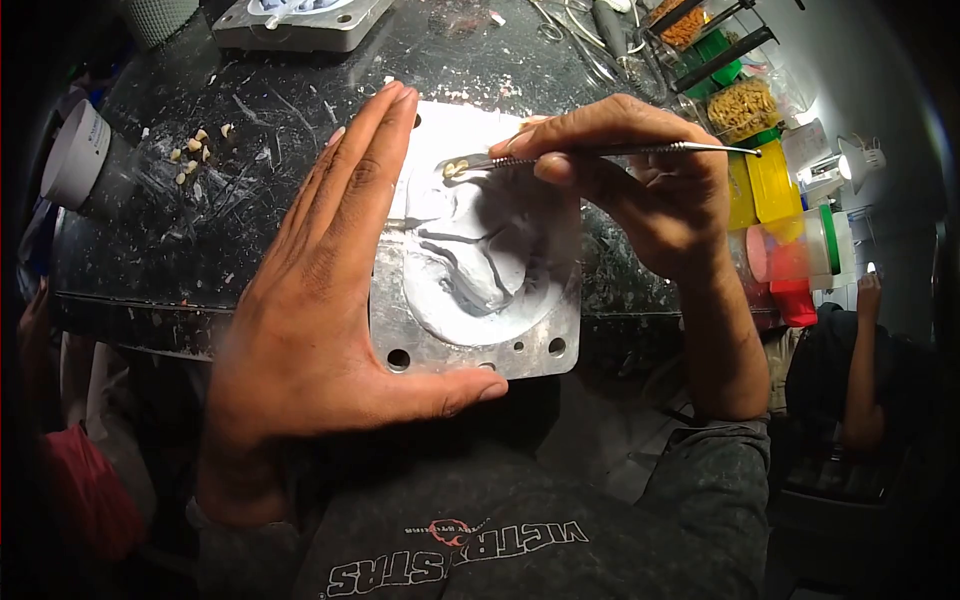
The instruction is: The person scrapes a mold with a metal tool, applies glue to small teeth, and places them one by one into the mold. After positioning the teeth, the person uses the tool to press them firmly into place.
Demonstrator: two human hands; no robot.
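Observation:
A metal dental flask [393, 290] filled with white plaster [440, 315] sits in front of me at the table's near edge. The plaster has a curved, arch-shaped hollow. My left hand [310, 290] braces the flask, long fingers straight along its left side and thumb across its near edge. Pinched in my right hand [650, 175] is a thin metal dental carver [620, 150] with a ribbed grip. Its flat end lies over the plaster's far left part, where small yellowish pieces [456, 168] show at the tip. The carver's other end points right, past my hand.
Several small yellowish tooth-shaped pieces [195, 150] lie on the dusty black table [130, 240]. A white tub [80, 155] stands at left, another flask part [300, 35] at the back. Jars [742, 108], yellow containers [775, 180] and cables line the right side. Another person's arm [866, 350] shows far right.

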